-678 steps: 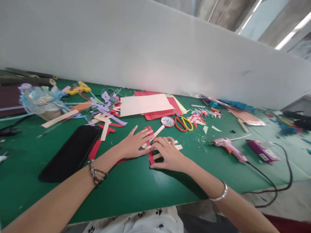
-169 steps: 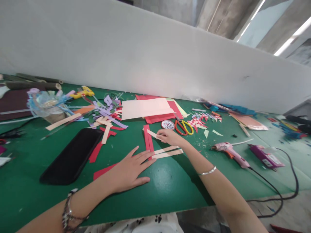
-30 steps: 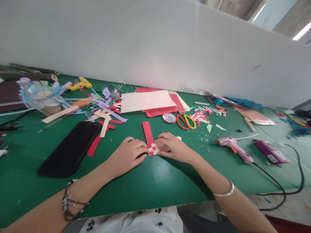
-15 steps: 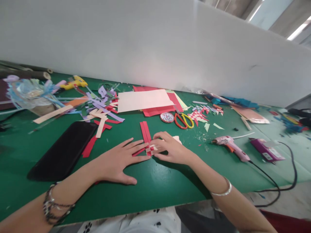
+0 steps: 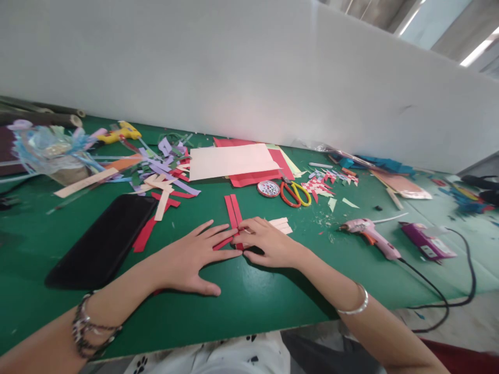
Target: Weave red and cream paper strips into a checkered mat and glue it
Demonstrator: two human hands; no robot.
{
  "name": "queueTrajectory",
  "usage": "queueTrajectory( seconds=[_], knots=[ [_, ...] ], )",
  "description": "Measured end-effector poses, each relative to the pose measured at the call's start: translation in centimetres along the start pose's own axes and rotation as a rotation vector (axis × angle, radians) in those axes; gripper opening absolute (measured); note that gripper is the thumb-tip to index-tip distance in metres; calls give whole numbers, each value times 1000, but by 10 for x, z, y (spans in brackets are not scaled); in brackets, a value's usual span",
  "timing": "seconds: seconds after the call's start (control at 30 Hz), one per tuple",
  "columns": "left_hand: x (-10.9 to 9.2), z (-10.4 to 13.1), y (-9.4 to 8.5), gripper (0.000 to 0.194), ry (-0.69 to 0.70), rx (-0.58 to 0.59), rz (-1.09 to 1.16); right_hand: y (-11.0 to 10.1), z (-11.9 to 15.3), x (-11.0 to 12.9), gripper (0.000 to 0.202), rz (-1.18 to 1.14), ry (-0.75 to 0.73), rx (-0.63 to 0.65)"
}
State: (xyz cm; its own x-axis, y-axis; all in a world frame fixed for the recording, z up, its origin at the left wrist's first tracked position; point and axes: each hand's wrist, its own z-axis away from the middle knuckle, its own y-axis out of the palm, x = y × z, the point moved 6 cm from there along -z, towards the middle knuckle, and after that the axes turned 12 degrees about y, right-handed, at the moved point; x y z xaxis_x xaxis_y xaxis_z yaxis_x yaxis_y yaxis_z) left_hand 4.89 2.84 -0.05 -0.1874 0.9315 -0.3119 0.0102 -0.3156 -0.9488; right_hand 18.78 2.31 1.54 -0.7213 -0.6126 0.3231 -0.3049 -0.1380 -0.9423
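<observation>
Red paper strips [image 5: 233, 210] stand out away from me, crossed near their lower end by cream strips [image 5: 281, 225] that stick out to the right. My left hand [image 5: 191, 254] lies flat with fingers spread, its fingertips on the left edge of the crossing. Over the crossing, my right hand [image 5: 268, 241] is bent down with its fingertips on the strips; whether it pinches one is hidden. Another red strip end [image 5: 224, 243] shows between my left fingers.
A black case [image 5: 101, 241] lies left, beside paper scraps [image 5: 163, 200]. Behind are cream paper [image 5: 234, 161], a round tin [image 5: 268, 188] and scissors [image 5: 295, 193]. A pink glue gun [image 5: 370, 234] and purple box [image 5: 427, 240] with a cable lie right.
My right hand has shifted slightly left and covers more of the woven crossing, while more of the cream strips shows to its right. My left hand is nearly still.
</observation>
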Motion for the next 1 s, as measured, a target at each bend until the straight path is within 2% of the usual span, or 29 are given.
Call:
queueTrajectory(
  seconds=[0.33, 0.57, 1.0],
  knots=[
    [1, 1, 1, 70, -5, 11, 2, 0, 0, -1, 27, -11, 9, 2],
    [-1, -1, 0, 73, -3, 27, -1, -1, 2, 1, 28, -34, -44, -6],
    [-2, 0, -4, 73, 28, -47, 37, -2, 2, 3, 23, -35, -39, -6]
  ],
)
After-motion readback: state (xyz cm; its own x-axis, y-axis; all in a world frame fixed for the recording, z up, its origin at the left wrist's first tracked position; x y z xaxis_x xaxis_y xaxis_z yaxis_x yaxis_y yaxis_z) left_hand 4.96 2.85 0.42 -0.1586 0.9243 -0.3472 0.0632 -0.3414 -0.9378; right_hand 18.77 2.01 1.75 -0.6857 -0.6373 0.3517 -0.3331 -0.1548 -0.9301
